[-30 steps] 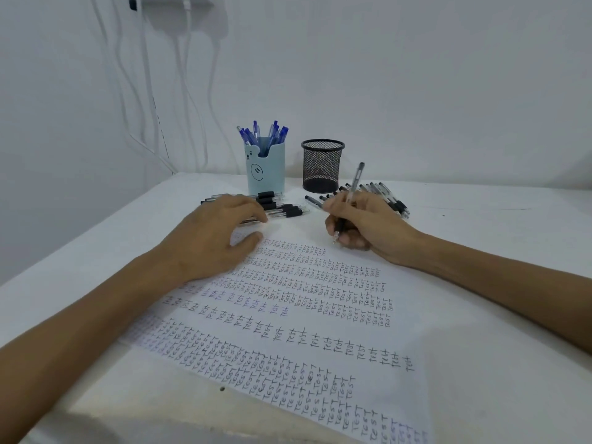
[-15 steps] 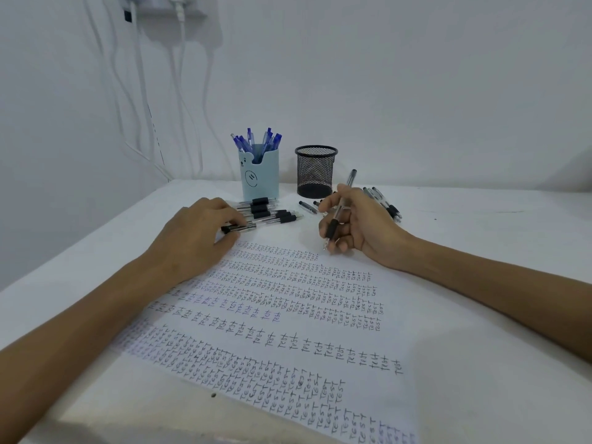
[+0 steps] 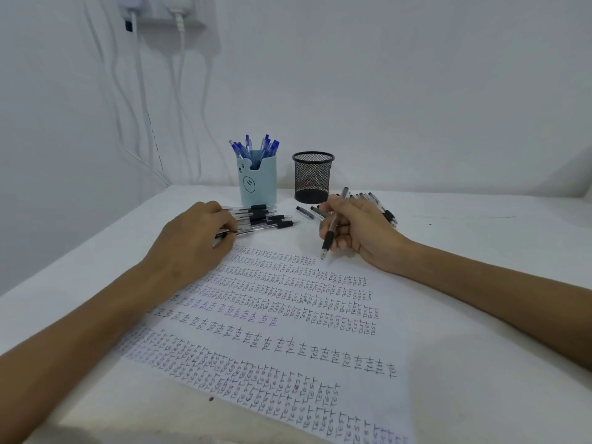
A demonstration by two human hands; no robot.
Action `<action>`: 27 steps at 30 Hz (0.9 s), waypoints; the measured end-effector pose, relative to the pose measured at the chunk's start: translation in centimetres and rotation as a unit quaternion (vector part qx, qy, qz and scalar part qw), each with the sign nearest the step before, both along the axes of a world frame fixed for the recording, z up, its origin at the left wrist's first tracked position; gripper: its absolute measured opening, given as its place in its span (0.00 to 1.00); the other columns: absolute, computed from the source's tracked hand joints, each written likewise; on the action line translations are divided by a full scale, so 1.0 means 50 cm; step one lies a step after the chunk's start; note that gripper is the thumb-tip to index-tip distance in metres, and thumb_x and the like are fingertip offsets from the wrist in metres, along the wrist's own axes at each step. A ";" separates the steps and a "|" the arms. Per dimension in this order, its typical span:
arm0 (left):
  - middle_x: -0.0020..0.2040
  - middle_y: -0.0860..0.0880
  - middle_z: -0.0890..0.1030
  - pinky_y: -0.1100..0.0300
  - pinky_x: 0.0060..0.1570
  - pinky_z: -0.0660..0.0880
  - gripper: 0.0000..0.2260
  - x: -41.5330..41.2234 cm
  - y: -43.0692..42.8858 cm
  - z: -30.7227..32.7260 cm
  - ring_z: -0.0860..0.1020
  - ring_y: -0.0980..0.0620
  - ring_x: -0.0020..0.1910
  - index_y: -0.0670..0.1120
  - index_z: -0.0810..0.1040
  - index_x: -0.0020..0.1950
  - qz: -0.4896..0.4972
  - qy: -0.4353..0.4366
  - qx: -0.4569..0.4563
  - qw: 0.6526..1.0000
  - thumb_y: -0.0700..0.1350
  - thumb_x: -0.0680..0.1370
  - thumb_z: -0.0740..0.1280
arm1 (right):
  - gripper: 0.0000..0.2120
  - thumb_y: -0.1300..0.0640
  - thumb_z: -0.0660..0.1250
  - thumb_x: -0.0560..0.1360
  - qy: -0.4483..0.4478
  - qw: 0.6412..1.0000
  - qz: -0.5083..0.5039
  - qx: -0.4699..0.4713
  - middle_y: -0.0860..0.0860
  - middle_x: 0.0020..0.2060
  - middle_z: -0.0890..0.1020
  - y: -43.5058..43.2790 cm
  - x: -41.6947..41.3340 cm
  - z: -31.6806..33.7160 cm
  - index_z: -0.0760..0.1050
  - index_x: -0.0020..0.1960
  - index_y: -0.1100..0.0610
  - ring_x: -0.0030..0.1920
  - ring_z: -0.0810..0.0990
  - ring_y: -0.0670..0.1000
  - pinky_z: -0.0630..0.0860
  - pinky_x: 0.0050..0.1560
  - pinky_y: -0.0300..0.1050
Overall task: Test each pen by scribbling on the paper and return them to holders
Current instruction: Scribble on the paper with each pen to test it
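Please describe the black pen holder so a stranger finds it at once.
On the white table, near the back wall, stand two holders. The black pen holder is the right one: wire mesh, no pens showing, unlike the pale blue cup holding blue pens.

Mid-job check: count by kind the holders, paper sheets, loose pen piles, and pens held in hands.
Holders: 2 (blue holder, black mesh holder)
Paper sheets: 1
Loose pen piles: 2 (left pile, right pile)
Pens held: 2 (writing pen in right hand, second pen pinched by left hand)
Total: 7
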State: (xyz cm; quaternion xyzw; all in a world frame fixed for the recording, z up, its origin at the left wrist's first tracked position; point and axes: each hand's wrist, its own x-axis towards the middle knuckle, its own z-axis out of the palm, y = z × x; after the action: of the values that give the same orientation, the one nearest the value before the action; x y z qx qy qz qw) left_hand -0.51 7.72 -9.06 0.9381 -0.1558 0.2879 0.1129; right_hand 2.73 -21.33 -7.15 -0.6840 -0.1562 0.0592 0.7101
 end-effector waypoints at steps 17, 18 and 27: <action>0.50 0.55 0.82 0.48 0.51 0.79 0.06 -0.021 -0.019 0.021 0.79 0.52 0.49 0.50 0.81 0.57 -0.048 -0.050 -0.082 0.994 0.42 0.81 0.70 | 0.18 0.46 0.67 0.78 -0.227 0.768 -0.117 -0.588 0.60 0.43 0.85 -0.027 0.127 0.086 0.82 0.52 0.62 0.47 0.83 0.60 0.81 0.49 0.53; 0.50 0.55 0.82 0.48 0.51 0.79 0.06 -0.022 -0.019 0.021 0.79 0.52 0.49 0.50 0.81 0.57 -0.048 -0.052 -0.083 0.994 0.42 0.81 0.70 | 0.17 0.47 0.67 0.78 -0.233 0.761 -0.130 -0.592 0.60 0.42 0.83 -0.025 0.131 0.084 0.82 0.52 0.62 0.47 0.83 0.60 0.81 0.47 0.52; 0.51 0.54 0.83 0.50 0.51 0.80 0.07 -0.028 -0.022 0.025 0.80 0.52 0.48 0.49 0.81 0.58 -0.052 -0.060 -0.082 0.993 0.42 0.81 0.70 | 0.15 0.48 0.67 0.79 -0.259 0.713 -0.164 -0.630 0.58 0.44 0.78 -0.026 0.132 0.069 0.81 0.51 0.61 0.45 0.79 0.60 0.71 0.41 0.46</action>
State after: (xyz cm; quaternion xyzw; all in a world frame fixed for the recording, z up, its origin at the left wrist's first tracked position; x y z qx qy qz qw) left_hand -1.93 6.65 -7.79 0.8974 -0.1863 0.3492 0.1949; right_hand 9.31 -22.62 -3.70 -0.9763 -0.1457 -0.1535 0.0444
